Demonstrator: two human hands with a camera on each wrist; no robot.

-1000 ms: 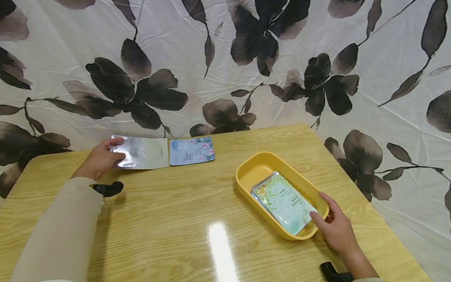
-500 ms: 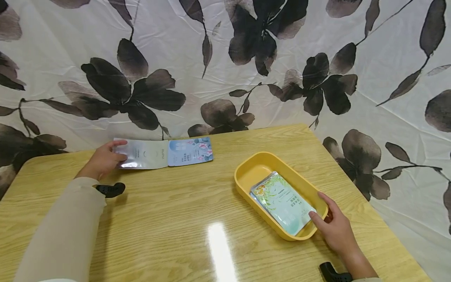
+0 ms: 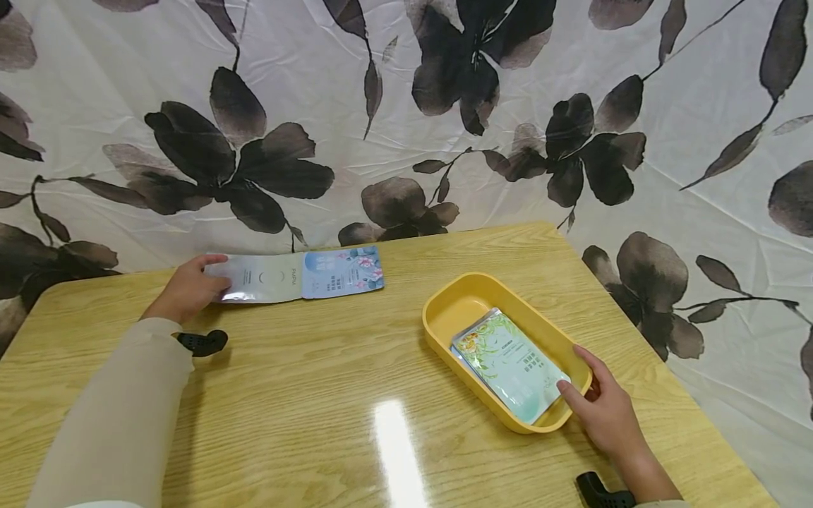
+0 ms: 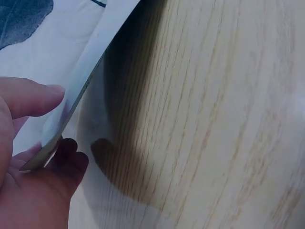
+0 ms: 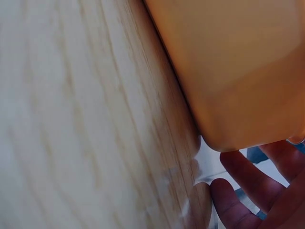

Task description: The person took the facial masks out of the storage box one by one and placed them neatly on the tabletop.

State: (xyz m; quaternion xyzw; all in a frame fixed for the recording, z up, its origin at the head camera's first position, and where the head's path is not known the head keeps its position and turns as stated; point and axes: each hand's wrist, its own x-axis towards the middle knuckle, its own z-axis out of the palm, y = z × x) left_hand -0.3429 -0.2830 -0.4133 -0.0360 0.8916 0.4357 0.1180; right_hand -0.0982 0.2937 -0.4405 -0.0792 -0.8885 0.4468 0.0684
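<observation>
My left hand (image 3: 190,288) pinches the left end of a silver-and-pale-green face mask packet (image 3: 262,278) at the far left of the table. In the left wrist view, the thumb and fingers of that hand (image 4: 35,191) hold the packet's edge (image 4: 78,86), which is raised over the wood. The packet's right end meets a blue floral face mask packet (image 3: 343,272). At the right, my right hand (image 3: 603,409) grips the near end of a yellow plastic basket (image 3: 459,305), thumb at the rim. A green floral face mask packet (image 3: 514,363) lies inside, on top of a blue-edged one.
The wooden table (image 3: 305,409) carries a bright light reflection near its front middle. A white cloth with dark printed flowers (image 3: 381,141) hangs behind the back edge and down the right side. Black straps are on both wrists.
My left hand has shifted slightly right with the silver packet, and the gap to the blue packet has closed. My right hand and the basket stay put.
</observation>
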